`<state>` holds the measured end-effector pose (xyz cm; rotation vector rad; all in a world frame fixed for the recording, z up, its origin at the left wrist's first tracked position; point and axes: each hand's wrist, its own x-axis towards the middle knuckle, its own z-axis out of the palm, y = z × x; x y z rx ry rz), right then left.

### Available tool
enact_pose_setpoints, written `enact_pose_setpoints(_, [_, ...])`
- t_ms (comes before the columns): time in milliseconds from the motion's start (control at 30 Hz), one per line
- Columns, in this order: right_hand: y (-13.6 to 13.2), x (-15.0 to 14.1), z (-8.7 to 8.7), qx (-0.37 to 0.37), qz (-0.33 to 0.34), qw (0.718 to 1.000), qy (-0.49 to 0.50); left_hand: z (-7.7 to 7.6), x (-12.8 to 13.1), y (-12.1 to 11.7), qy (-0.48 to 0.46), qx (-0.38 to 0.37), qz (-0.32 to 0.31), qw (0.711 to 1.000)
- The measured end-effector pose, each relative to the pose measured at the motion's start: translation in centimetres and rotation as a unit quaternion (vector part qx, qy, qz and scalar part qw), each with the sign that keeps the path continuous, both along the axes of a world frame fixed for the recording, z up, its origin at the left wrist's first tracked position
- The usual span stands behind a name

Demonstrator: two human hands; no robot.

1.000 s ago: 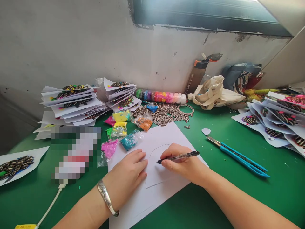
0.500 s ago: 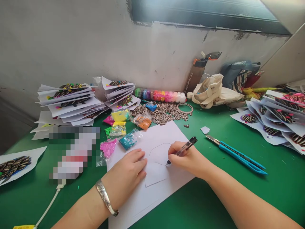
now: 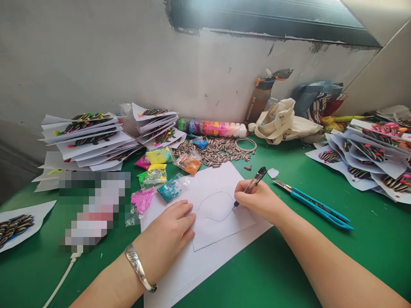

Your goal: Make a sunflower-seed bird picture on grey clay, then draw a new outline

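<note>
White paper (image 3: pixel 180 273) lies on the green table, bearing a rounded, partly open outline in thin dark line. On top is a smaller sheet whose lower edge shows below the outline. My right hand (image 3: pixel 257 197) grips a black pen (image 3: pixel 257 179), its tip touching the paper at the right end of the curve. My left hand (image 3: pixel 170 231) rests flat on the sheet's left side, fingers stretched out and holding nothing. Small bags of coloured clay, one teal (image 3: pixel 171 188) and one pink (image 3: pixel 143 200), lie beside the left hand at the paper's upper left edge.
A blue utility knife (image 3: pixel 316 206) lies right of the paper. Sunflower seeds (image 3: pixel 218 152) are heaped behind it, with a tape roll (image 3: pixel 245 145). Stacks of seed-decorated sheets (image 3: pixel 86 141) stand left and right. A bottle (image 3: pixel 258 100) and cloth bag (image 3: pixel 279 122) are at the wall.
My right hand has moved right and slightly up with the pen, and the drawn line now runs on around the outline's right side. My left hand stays in place on the paper.
</note>
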<state>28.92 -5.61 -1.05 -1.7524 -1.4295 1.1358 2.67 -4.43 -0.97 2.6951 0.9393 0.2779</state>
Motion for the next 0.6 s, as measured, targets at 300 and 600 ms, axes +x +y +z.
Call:
enact_pose_setpoints(300, [0.32,0.67,-0.49,0.017,-0.026,0.999,0.002,0.05,-0.04,-0.02,0.013,0.015,-0.008,1.0])
enact_pose_setpoints(600, [0.64,0.83,-0.74,0.043,-0.047,0.998,-0.006,-0.17,-0.1,-0.07,-0.006,0.017,0.0,1.0])
